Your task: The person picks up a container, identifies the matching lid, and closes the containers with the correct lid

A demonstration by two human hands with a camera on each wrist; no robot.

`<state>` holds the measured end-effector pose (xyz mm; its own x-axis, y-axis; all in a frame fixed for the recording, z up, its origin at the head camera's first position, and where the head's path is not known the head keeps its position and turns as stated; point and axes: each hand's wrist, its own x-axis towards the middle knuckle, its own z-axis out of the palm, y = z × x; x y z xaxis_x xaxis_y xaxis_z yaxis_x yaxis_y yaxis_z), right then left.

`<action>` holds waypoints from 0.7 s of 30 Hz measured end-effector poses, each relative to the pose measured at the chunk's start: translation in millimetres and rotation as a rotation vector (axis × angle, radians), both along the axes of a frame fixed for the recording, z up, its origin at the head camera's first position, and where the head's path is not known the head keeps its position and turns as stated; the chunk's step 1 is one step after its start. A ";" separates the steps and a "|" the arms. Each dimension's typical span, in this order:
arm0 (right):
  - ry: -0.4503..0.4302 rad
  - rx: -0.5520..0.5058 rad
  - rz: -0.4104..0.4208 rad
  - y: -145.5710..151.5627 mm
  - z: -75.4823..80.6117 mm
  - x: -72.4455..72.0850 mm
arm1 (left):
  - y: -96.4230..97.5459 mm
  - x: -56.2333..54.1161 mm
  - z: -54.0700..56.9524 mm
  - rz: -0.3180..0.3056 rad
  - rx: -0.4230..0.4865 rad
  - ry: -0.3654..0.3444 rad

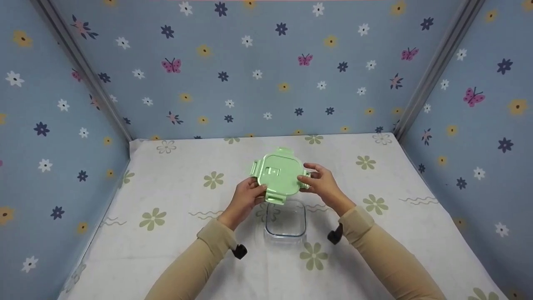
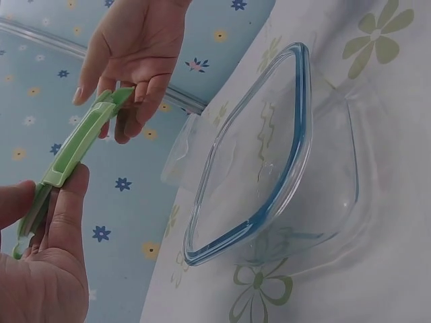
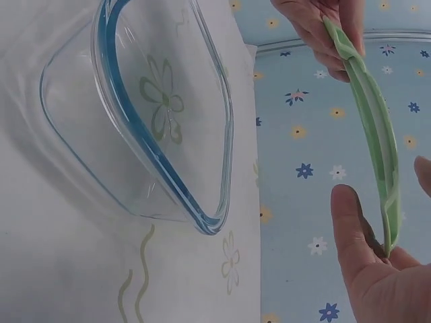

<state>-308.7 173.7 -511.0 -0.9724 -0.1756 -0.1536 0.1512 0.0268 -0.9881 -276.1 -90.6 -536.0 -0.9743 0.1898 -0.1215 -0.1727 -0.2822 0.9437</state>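
Observation:
A light green lid [image 1: 283,174] with side clips is held tilted above the table in the head view. My left hand [image 1: 246,195] pinches its near left edge, thumb on top and fingers beneath. At the opposite edge, my right hand [image 1: 324,184] surrounds a clip; in the right wrist view its thumb stands apart from the lid [image 3: 377,128] while the fingers rest by the lower end. Below the lid, a clear, rounded-square glass container [image 1: 285,236] stands upright on the table. Its blue-tinted rim [image 2: 296,141] faces up, uncovered, and the cloth pattern shows through.
A white cloth with green flowers covers the table [image 1: 179,246]. Blue flowered panels [image 1: 258,54] enclose the back and both sides, with grey posts [image 1: 437,68] at the corners. A small black device [image 1: 335,234] hangs at each wrist.

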 end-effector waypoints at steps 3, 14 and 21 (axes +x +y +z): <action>0.000 -0.031 0.005 -0.1 -1.1 0.5 | 0.4 1.2 -0.7 -0.020 -0.001 0.002; -0.024 -0.093 -0.019 -1.3 -3.5 3.6 | 0.1 4.7 -3.8 -0.099 0.024 0.035; -0.020 -0.123 -0.043 -1.9 -5.2 5.5 | 0.1 3.8 -4.3 -0.087 0.019 0.013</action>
<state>-303.2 171.8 -516.2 -0.9763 -0.1525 -0.1534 0.1698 -0.1011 -0.9803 -272.3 -90.5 -540.3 -0.9555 0.2758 -0.1046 -0.1850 -0.2842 0.9407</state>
